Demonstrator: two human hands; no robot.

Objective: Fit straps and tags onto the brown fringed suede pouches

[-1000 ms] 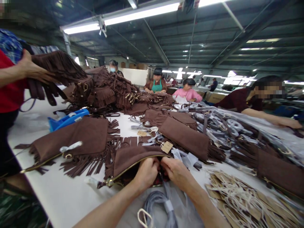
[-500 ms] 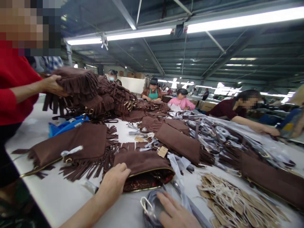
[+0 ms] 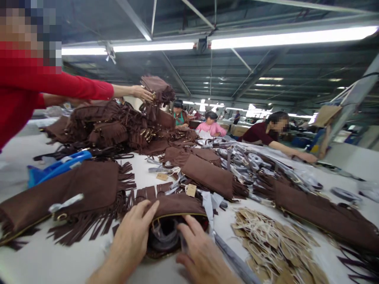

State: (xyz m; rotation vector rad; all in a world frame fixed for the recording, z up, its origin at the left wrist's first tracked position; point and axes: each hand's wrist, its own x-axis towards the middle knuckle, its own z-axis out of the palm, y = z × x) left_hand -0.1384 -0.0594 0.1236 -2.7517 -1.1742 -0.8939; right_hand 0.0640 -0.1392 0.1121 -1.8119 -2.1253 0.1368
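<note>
A brown fringed bag [image 3: 180,204] lies in front of me, its brass zipper open towards me. My left hand [image 3: 132,228] is closed on the bag's left end, by the zipper edge. In the mouth of the bag sits a coiled strap [image 3: 164,241] wrapped in clear plastic. My right hand [image 3: 203,250] has its fingers around the right side of this coil, within the opening. A tan paper tag [image 3: 191,190] with white string rests at the bag's upper edge. The lining is mostly hidden by the coil and my hands.
Tan tags with white strings [image 3: 275,240] lie heaped at right. Other brown bags [image 3: 210,175] lie around, with plastic-wrapped straps [image 3: 242,157] behind. A large bag pile [image 3: 118,124] stands at back left. A co-worker's red-sleeved arm [image 3: 89,87] reaches over it, holding a bag.
My right hand has brought the coiled strap from the table before the bag into its opening. My left hand stays on the bag. The red-sleeved co-worker's arm has stretched to the right with a bag.
</note>
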